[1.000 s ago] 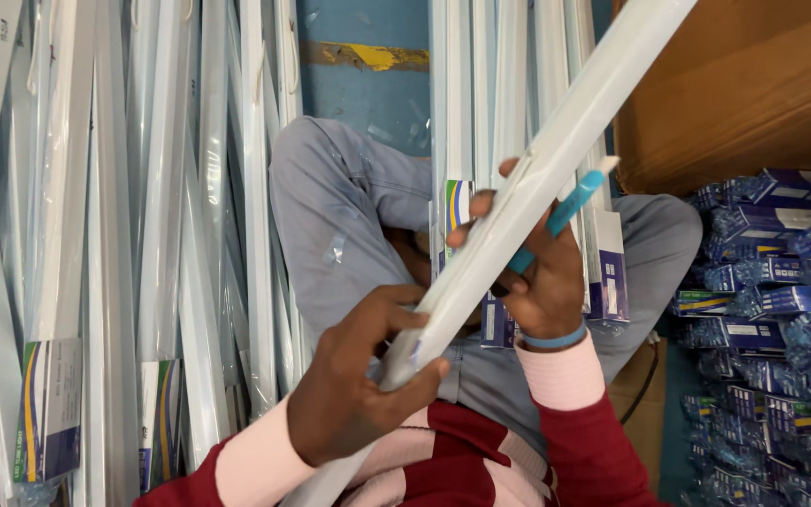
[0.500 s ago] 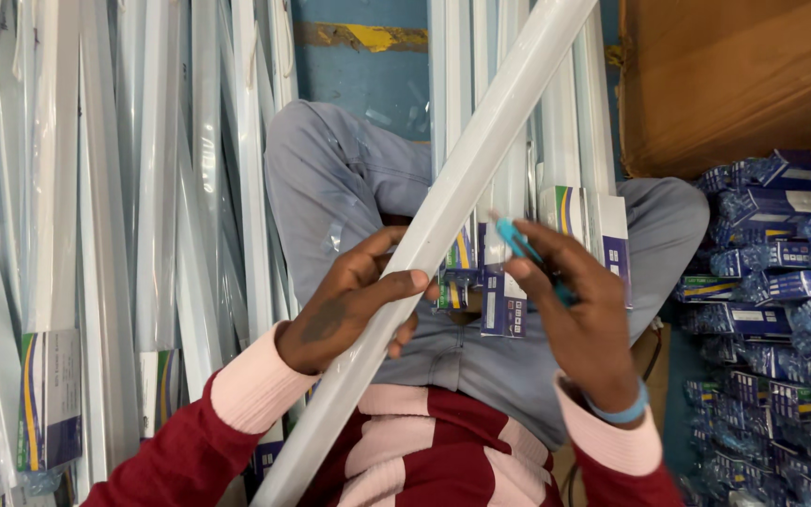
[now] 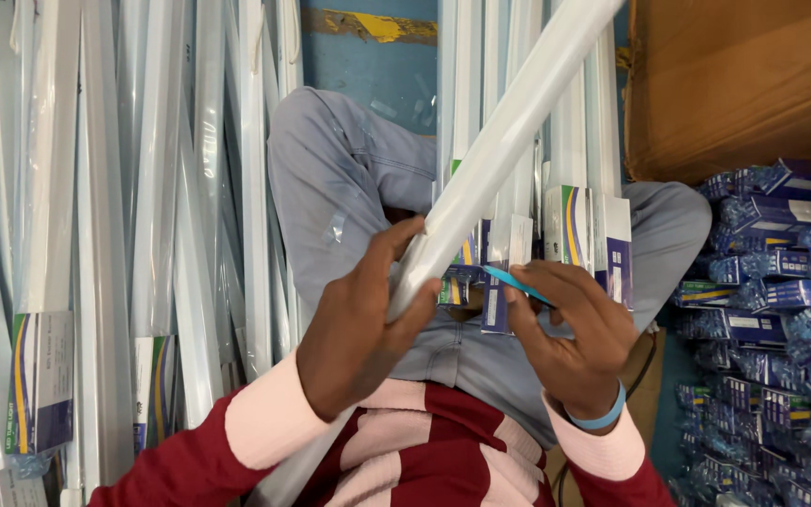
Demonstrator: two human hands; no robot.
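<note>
Left hand grips white tube, ends cut off; right hand pinches half-hidden blue tool

I identify the location as a lighting stockroom or shop storage area: boxed tube lights stand packed in rows, small blue packaged goods are stacked at right, beside a cardboard carton.

Pretty cramped spot. Upper middle of the frame shows a blue painted floor with a worn yellow stripe. Top right corner has a big brown cardboard box. Light looks flat and even, no harsh shadows anywhere.
</note>
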